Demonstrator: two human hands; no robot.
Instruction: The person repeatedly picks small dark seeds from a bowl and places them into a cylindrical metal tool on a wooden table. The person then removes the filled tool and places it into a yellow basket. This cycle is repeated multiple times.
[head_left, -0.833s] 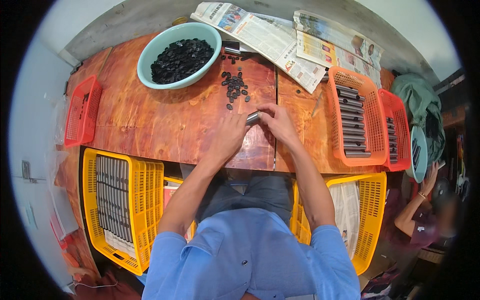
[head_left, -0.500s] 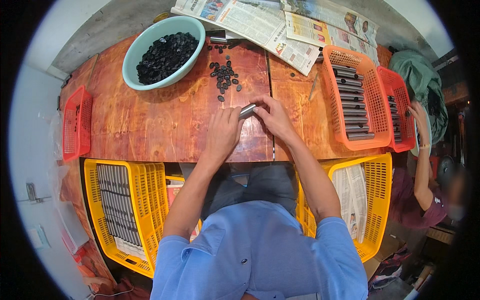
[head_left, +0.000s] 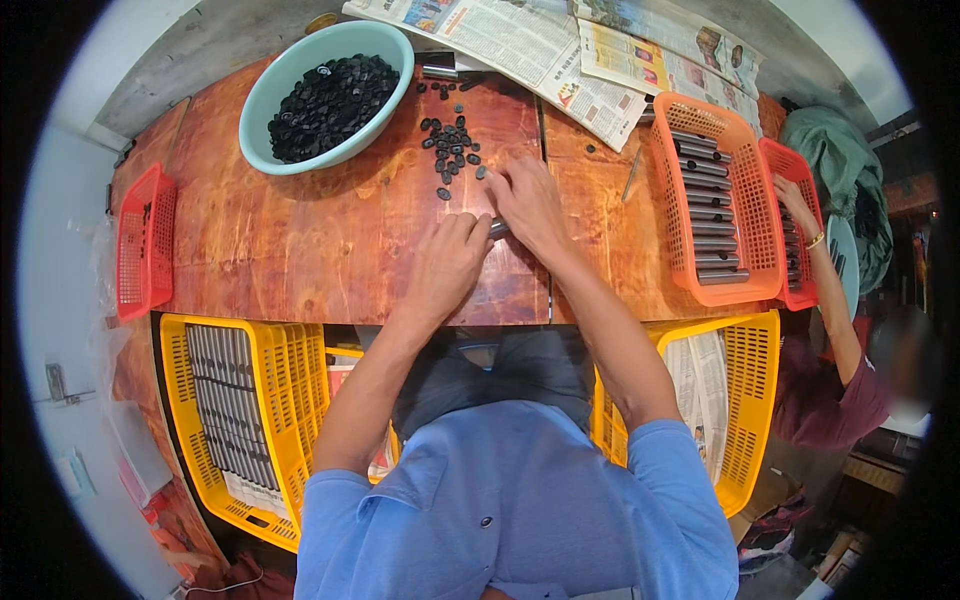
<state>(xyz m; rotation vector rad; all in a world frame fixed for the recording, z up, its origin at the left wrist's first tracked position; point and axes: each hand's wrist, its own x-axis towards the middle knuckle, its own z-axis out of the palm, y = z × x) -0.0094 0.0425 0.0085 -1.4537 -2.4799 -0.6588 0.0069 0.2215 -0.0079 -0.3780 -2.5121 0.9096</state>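
A short metal tube [head_left: 497, 229] with a grey shine lies under the fingers of my left hand [head_left: 450, 262], which is closed around it; part of the tube is hidden. My right hand [head_left: 530, 205] is off the tube, a little beyond it. Its thumb and forefinger are slightly apart beside a small black oval piece [head_left: 481, 173] on the table. More small black oval pieces [head_left: 455, 145] are scattered just beyond and to the left of that hand.
A pale green bowl [head_left: 246, 125] of black pieces stands far left on the wooden table [head_left: 300, 250]. Newspapers [head_left: 520, 60] lie at the back. Orange basket [head_left: 757, 290] and red basket [head_left: 808, 293] hold tubes at right, where another person's hand [head_left: 795, 205] reaches in. Yellow crates [head_left: 290, 390] flank me.
My right hand has left the tube and moved forward to the nearest black oval pieces. My left hand keeps the tube. The other person's hand has moved left into the red basket.
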